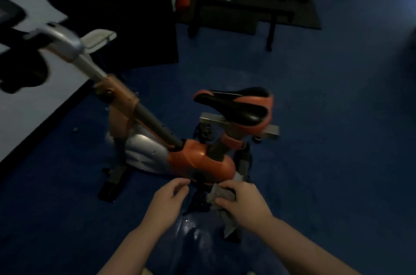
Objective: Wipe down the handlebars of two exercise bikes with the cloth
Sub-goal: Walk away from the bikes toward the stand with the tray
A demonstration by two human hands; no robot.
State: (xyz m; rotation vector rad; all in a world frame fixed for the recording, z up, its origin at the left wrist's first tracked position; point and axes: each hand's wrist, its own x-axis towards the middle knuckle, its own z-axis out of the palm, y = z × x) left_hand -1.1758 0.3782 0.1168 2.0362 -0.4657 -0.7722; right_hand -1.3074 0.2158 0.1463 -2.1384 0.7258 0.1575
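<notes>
My right hand (244, 201) is closed around the grey cloth (221, 196), bunched in the fist with a tail hanging down toward six o'clock. My left hand (167, 199) holds nothing; its fingers are loosely curled and it sits just beside the right, at about nine o'clock from it. Both hands are low, in front of the orange exercise bike (198, 160).

The bike's long axis runs from the black-and-orange saddle (236, 106) at two o'clock of the frame body up to the handlebar post (108, 85), which slants toward ten o'clock. The handlebars (24, 58) are at the far upper left, dark and blurred; I cannot make out their exact shape. They are well apart from the cloth.

Assessment: no wiping contact at present. To do this step properly I judge the cloth should be opened to a flat pad, carried up toward ten o'clock, and wrapped around each grip, drawn along its length. The free left hand could steady the post. A second bike is not clearly identifiable among the dark equipment behind.
</notes>
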